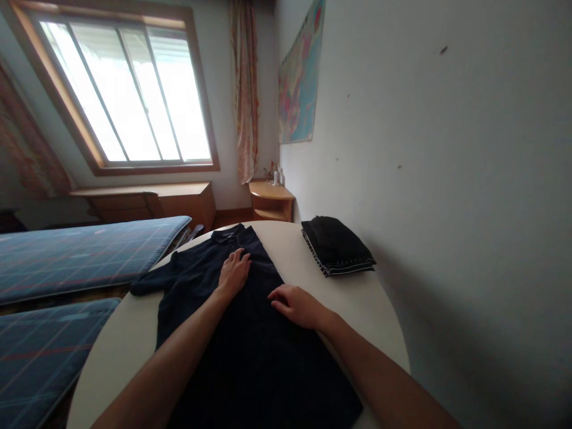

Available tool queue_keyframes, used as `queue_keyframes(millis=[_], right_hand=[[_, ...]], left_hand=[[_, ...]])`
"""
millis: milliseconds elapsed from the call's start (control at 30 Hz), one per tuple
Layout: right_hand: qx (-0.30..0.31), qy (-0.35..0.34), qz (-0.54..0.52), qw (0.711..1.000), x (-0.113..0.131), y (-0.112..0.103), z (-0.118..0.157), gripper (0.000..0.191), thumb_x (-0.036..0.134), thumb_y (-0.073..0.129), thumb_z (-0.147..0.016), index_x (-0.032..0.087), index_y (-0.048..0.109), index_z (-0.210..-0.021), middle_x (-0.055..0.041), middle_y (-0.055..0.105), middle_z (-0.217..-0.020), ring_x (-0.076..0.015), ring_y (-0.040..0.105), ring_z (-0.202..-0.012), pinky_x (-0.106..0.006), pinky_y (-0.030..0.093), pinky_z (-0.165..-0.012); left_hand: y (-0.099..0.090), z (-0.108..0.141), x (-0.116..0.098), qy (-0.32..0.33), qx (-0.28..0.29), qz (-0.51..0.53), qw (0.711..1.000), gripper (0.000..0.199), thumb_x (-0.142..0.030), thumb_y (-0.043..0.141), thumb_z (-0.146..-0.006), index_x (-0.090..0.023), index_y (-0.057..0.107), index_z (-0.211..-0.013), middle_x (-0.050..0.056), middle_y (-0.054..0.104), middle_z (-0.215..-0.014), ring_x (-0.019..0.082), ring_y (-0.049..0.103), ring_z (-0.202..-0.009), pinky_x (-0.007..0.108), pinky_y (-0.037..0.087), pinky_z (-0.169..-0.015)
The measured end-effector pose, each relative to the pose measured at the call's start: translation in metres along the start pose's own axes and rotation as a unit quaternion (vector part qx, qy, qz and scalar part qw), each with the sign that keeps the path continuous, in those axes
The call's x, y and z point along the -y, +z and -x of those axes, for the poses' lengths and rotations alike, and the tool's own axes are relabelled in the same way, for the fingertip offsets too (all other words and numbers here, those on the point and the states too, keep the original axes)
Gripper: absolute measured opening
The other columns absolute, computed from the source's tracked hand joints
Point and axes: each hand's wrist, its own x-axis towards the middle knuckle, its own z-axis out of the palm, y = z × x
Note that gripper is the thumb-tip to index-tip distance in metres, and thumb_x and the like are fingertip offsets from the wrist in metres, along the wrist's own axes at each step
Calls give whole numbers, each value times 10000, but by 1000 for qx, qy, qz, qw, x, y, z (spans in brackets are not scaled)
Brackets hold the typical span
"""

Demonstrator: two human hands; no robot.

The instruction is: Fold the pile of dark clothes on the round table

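Observation:
A dark navy collared shirt [250, 357] lies spread over a round white table [102, 357], its collar pointing away from me. One sleeve [156, 279] stretches out to the left; on the right no sleeve sticks out past the shirt's straight edge. My left hand [234, 273] rests on the upper chest, fingers extended and lying on the cloth. At the shirt's right edge is my right hand [300, 305], its fingers bent and the thumb a little apart from them. I see no cloth pinched between them.
A stack of folded black clothes [338, 245] sits at the table's right side, near the white wall [469, 196]. Two blue plaid mattresses [80, 256] lie to the left. Behind are a wooden desk [183, 189], a corner shelf [271, 190] and a window [134, 95].

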Motion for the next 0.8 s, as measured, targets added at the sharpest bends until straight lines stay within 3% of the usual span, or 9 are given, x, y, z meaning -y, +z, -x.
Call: queue_keyframes(millis=[133, 200, 300, 467, 633, 733, 800], right_hand=[[-66, 129, 121, 982, -5, -5, 8, 259, 355, 582, -900, 181, 675, -1066, -96, 691, -1092, -214, 647, -960, -291, 453, -823], [-57, 185, 152, 969, -3, -6, 10, 294, 431, 589, -893, 183, 686, -1016, -101, 711, -1044, -232, 659, -947, -301, 456, -785], [-26, 213, 170, 962, -2, -6, 11, 274, 447, 585, -897, 204, 707, -925, -85, 736, -943, -232, 677, -891, -296, 447, -728], [-1, 208, 159, 965, -5, -14, 17, 251, 439, 613, -879, 214, 723, -877, -76, 745, -911, -221, 683, -864, -284, 432, -695], [-8, 203, 164, 965, -4, -23, 24, 263, 457, 634, -851, 206, 713, -851, -76, 735, -878, -229, 678, -852, -302, 457, -726], [-62, 110, 157, 979, -1, -18, 23, 353, 452, 639, -855, 193, 677, -1093, -104, 698, -1111, -241, 637, -1042, -336, 457, -908], [-70, 14, 137, 988, 0, -10, 20, 526, 495, 635, -858, 208, 584, -1297, -117, 577, -1361, -253, 513, -1264, -374, 370, -1069]], left_hand=[[-9, 14, -7, 18, 50, 10, 999, 419, -382, 424, -973, -202, 589, -1315, 123, 511, -1403, 297, 469, -1286, 424, 418, -1047], [-11, 24, -11, 19, 84, 25, 996, 499, -455, 428, -966, -203, 539, -1382, 131, 459, -1468, 320, 389, -1371, 435, 376, -1089], [-11, 37, -17, 10, 133, 42, 990, 613, -565, 412, -949, -231, 457, -1460, 121, 330, -1572, 371, 202, -1470, 484, 280, -1146], [-17, 52, -24, 12, 198, 59, 978, 674, -656, 326, -945, -305, 341, -1520, 96, 200, -1627, 387, 120, -1485, 561, 195, -1158], [-20, 56, -27, 8, 154, 59, 986, 644, -611, 282, -973, -267, 368, -1511, 101, 292, -1596, 324, 175, -1488, 508, 197, -1177], [-18, 58, -28, -3, 144, 51, 988, 641, -616, 305, -966, -270, 393, -1498, 105, 296, -1594, 328, 201, -1481, 504, 215, -1172], [-17, 58, -28, -2, 154, 45, 987, 634, -625, 322, -959, -291, 405, -1491, 102, 277, -1602, 335, 208, -1478, 514, 211, -1170]])
